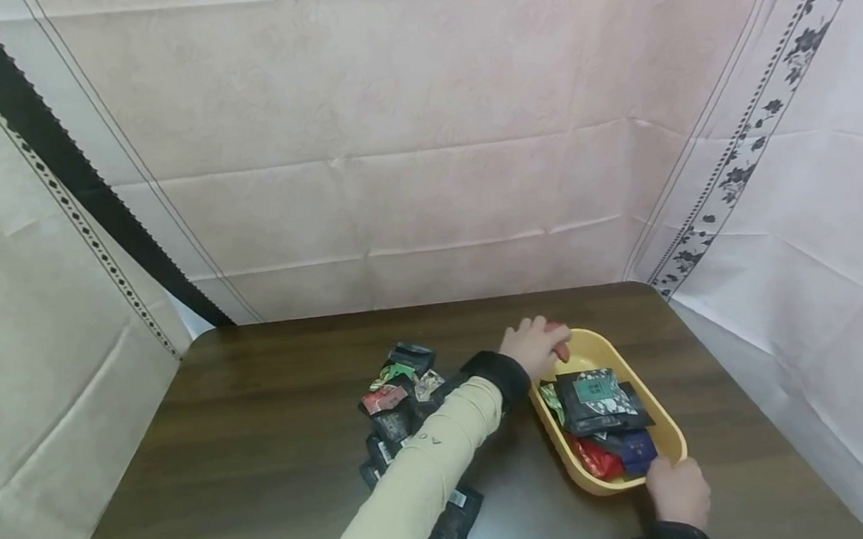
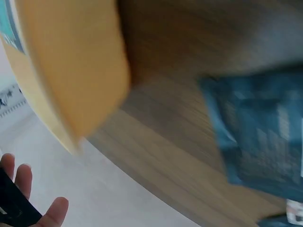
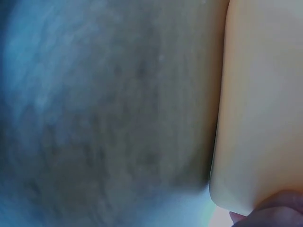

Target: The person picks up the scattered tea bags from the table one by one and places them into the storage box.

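A yellow plastic tray point(image 1: 593, 352) stands on the right part of the table, with several packets inside. My left hand point(image 1: 530, 346) is over its far left corner, holding a small packet point(image 1: 560, 346) that looks reddish from above. In the left wrist view, a dark packet point(image 2: 13, 201) sits between the fingers and thumb. My right hand point(image 1: 678, 490) grips the tray's near right corner; its fingers point(image 3: 277, 212) show at the tray's edge in the right wrist view. A black packet point(image 1: 599, 404) with a green label lies uppermost in the tray, over red and blue ones.
Several black packets point(image 1: 393, 418) lie in a loose pile left of the tray, partly hidden under my left arm. Another black packet point(image 1: 455, 522) lies nearer the front. Pale patterned cloth point(image 1: 392, 139) hangs behind and beside the brown table point(image 1: 264, 448).
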Demonstrator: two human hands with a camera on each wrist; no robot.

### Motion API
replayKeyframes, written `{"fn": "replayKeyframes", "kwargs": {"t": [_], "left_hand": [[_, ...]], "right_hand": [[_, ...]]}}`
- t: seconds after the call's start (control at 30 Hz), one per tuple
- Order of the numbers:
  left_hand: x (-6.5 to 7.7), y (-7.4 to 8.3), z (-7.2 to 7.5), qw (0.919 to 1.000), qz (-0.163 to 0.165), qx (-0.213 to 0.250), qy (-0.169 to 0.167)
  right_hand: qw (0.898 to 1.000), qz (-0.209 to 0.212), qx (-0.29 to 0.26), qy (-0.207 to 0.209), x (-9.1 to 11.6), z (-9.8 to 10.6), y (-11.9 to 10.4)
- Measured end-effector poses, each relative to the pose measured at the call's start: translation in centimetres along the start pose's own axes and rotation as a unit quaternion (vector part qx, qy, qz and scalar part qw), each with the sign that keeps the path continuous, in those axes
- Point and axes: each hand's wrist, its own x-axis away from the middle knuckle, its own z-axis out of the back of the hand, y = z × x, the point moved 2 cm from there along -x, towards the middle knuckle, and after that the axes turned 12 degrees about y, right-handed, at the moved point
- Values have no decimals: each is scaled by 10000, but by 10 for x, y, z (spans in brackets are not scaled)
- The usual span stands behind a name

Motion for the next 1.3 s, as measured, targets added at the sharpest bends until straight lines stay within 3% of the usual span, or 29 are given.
{"fn": "replayKeyframes", "kwargs": {"t": [0.13,0.33,0.37,0.43,0.6,0.77,0.83,0.93,1.03,1.17,1.3], "left_hand": [[-3,17,-4,9999,-100,-36,-113],[11,29,-26,9964,-430,259,-689],[13,29,-28,9959,-468,298,-718],[16,28,-30,9961,-654,364,-458],[19,3,-25,9957,-616,610,337],[36,-44,-21,9983,-10,280,504],[45,-61,-23,9989,359,158,254],[60,-78,-31,9960,780,-115,-421],[71,-84,-39,9921,782,-411,-886],[76,-82,-43,9897,669,-680,-1063],[79,-79,-42,9830,787,-779,-1468]], "right_hand": [[10000,-11,-6,-23,1,-6,-2],[10000,5,31,-39,6,-9,3],[10000,13,36,-42,6,-8,5],[10000,56,35,-38,6,-7,7],[10000,91,22,1,2,-3,8],[9999,118,-22,123,-2,-1,5],[9999,102,-26,110,-3,0,4],[10000,18,-9,55,-4,1,3],[10000,-46,-28,28,-3,3,2],[9999,-43,-100,66,-2,3,2],[9999,-7,-133,14,1,2,3]]}}
